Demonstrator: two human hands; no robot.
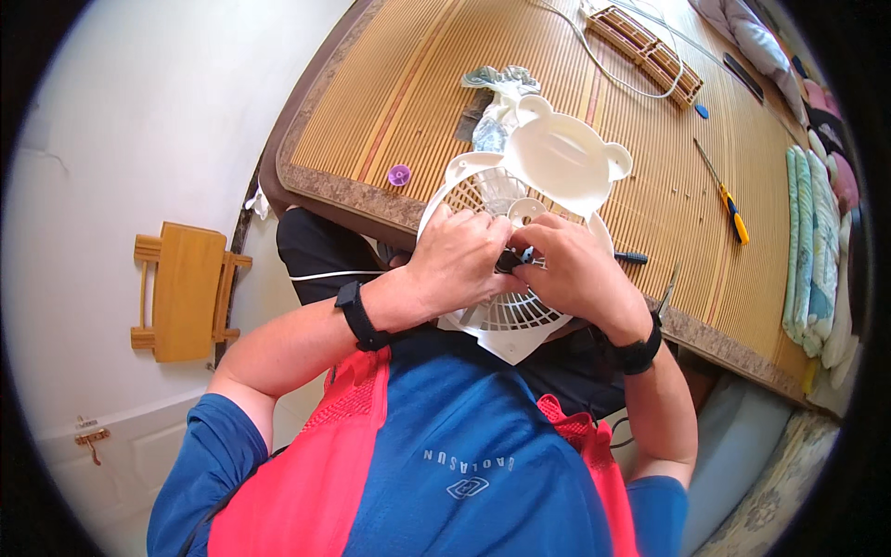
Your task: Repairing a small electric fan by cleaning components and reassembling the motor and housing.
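A white plastic fan housing [566, 162] with a bear-head top and a round slotted grille [520, 311] rests on my lap against the bed's edge. Both hands are over the grille's middle. My left hand [464, 255] is closed, its fingertips pinching a small black part [507, 262] from the left. From the other side, my right hand [583, 277] is closed at the same part, thumb and index bent together. A bit of light blue shows between the fingers. Fingers partly hide the part, so its exact kind cannot be made out.
A purple round knob [399, 174], crumpled plastic packaging [506, 97] and a yellow-handled screwdriver [733, 218] lie on the bamboo mat [371, 111]. Further back are a slatted wooden piece [645, 56] and a white cord [594, 54]. Folded blankets [809, 246] sit right; a wooden stool [190, 292] stands left.
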